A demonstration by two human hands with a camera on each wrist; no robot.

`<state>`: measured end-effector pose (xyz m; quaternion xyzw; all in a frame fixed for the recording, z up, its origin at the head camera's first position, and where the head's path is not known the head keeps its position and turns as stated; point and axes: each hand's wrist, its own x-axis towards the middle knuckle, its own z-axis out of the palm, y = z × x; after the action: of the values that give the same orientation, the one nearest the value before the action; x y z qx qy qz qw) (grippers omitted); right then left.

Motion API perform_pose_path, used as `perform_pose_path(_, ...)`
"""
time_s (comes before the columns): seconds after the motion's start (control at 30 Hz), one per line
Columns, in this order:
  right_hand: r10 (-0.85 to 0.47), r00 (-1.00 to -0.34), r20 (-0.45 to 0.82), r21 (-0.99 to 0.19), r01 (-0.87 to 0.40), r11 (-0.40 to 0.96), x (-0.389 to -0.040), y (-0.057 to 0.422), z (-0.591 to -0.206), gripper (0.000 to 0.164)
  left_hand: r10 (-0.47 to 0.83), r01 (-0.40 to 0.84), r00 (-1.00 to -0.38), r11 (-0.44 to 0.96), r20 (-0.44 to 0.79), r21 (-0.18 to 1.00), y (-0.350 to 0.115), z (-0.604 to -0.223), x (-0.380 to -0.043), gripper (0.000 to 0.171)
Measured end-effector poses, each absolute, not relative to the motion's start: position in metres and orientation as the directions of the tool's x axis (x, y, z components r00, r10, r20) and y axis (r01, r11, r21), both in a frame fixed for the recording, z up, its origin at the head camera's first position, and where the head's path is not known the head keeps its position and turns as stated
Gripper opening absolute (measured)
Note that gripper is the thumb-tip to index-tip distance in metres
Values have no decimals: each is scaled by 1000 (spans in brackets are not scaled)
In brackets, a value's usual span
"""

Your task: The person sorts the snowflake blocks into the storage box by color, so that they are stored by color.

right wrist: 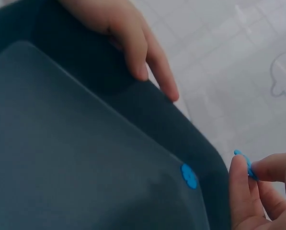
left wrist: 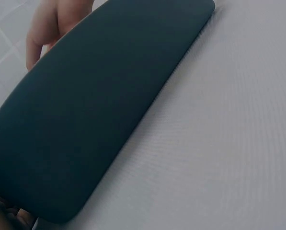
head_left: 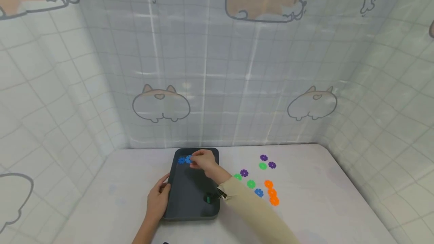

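Observation:
Over the far end of a dark tray, my right hand pinches a blue flower-shaped disc between thumb and fingertips. Another blue flower-shaped disc lies in the tray's far left corner, and the right wrist view shows it flat on the tray floor. My left hand holds the tray's left side, with its fingers at the rim. The tray's outer wall fills much of the left wrist view and hides part of what is behind it.
Right of the tray, several flower-shaped discs lie on the white table: purple, green, orange and one blue disc. My right sleeve passes close to them. A patterned curtain stands behind the table.

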<state>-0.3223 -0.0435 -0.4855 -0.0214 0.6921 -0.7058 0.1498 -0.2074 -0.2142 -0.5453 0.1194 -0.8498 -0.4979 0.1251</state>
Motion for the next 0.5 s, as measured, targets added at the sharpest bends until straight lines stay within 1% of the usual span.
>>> perform_pose_path(0.13,-200,-960,-196,-980,194,31,-331,-49,-492,11,-325,-84,-942,471,85,878,-215,-546,-208,39)
perform_pose_path(0.37,-148,-961,-232,-973,229,38,-343,-53,-499,14,-320,-81,-943,480,89,873,-215,-545,-208,39)
perform_pose_path(0.5,-106,-961,-256,-967,253,40,-346,-55,-503,12,-321,-89,-944,476,78,875,-215,-544,-208,39)
